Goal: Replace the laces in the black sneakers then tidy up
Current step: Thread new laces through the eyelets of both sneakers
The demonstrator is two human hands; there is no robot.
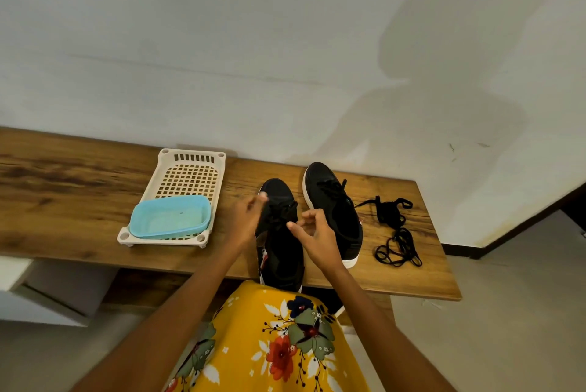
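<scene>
Two black sneakers stand on a wooden bench (63, 201). The near sneaker (280, 252) points away from me, its heel over the front edge. Its black lace (282, 210) lies between my two hands. My left hand (245, 220), blurred, pinches one lace end at the shoe's left side. My right hand (315, 233) pinches the other lace end over the tongue, with fingers curled. The second sneaker (333, 210), laced, stands to the right. Two loose black laces (396, 233) lie in heaps further right.
A cream perforated plastic tray (187, 179) sits left of the shoes with a light blue container (171, 217) on its near end. The white wall rises right behind the bench. My yellow floral dress (269, 344) fills the foreground.
</scene>
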